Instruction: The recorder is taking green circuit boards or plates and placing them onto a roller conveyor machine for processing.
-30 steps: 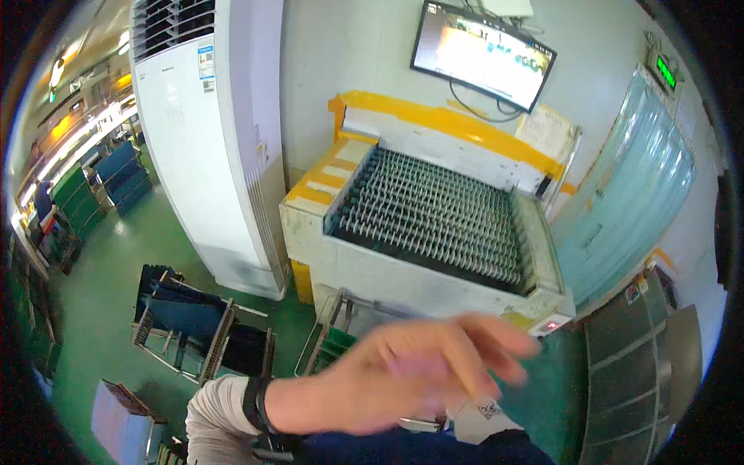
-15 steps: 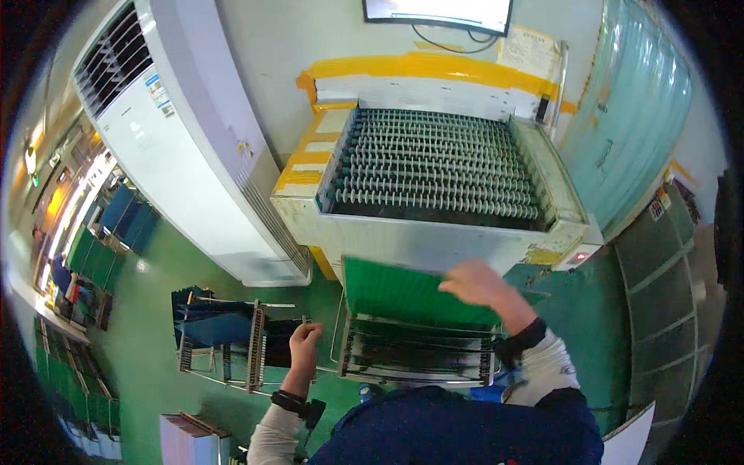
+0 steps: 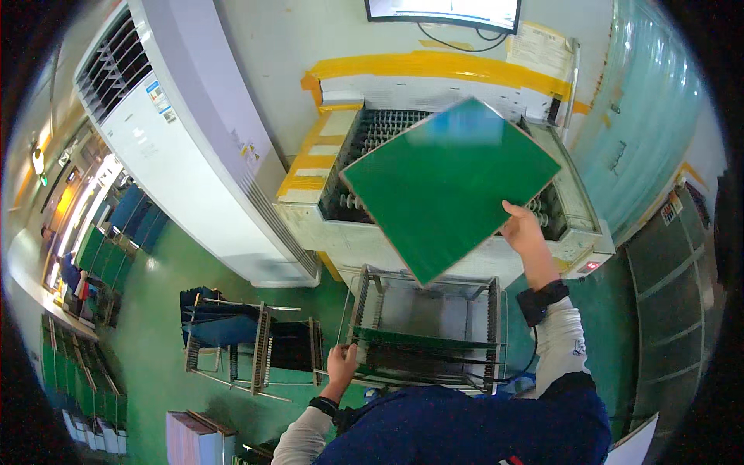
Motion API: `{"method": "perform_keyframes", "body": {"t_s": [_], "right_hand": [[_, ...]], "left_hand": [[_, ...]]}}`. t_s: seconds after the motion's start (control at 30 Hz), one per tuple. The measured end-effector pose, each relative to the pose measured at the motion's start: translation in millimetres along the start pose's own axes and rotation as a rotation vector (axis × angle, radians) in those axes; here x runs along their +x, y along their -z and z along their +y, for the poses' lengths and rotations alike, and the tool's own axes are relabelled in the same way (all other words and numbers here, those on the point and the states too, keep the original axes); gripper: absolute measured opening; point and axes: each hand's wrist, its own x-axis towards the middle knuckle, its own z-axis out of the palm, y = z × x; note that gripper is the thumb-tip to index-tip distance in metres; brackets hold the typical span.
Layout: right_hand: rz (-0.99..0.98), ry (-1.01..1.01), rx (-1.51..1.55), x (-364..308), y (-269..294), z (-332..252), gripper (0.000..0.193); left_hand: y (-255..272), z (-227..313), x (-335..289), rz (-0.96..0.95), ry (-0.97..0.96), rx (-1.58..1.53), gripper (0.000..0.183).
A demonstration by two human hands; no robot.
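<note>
My right hand [image 3: 525,229] grips a green rectangular panel [image 3: 457,186] by its lower right edge, thumb on top. The panel is tilted cornerwise above the roller conveyor [image 3: 349,203] and covers most of its rollers. My left hand [image 3: 341,366] is lower down, fingers curled, at the left side of a slotted metal rack [image 3: 360,302]. Its fingertips are close to the left end of a green panel [image 3: 426,341] standing in that rack; whether they pinch it is hard to see. Darker panels stand nearer to me in the rack.
A second rack [image 3: 260,349] with dark blue panels stands on the floor at left, beside a tall white air conditioner [image 3: 178,155]. A screen [image 3: 446,11] hangs above the machine. Grey panelling [image 3: 670,287] lines the right, and a stack of boards [image 3: 198,438] sits lower left.
A green panel has come up from the rack to over the rollers, in my right hand. My left hand has moved down and right to the rack's side.
</note>
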Motion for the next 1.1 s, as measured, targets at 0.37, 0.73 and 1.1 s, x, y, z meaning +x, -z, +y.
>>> {"method": "perform_keyframes", "body": {"t_s": [0.37, 0.73, 1.1], "right_hand": [[0.235, -0.047, 0.194, 162, 36, 67, 0.024], [0.155, -0.079, -0.841, 207, 18, 57, 0.035], [-0.081, 0.307, -2.025, 200, -26, 79, 0.057]], "left_hand": [[2, 36, 3, 0.1, 0.021, 0.072, 0.04], [6, 49, -2, 0.083, 0.16, 0.062, 0.042], [5, 54, 1, 0.086, 0.212, 0.058, 0.047]]}}
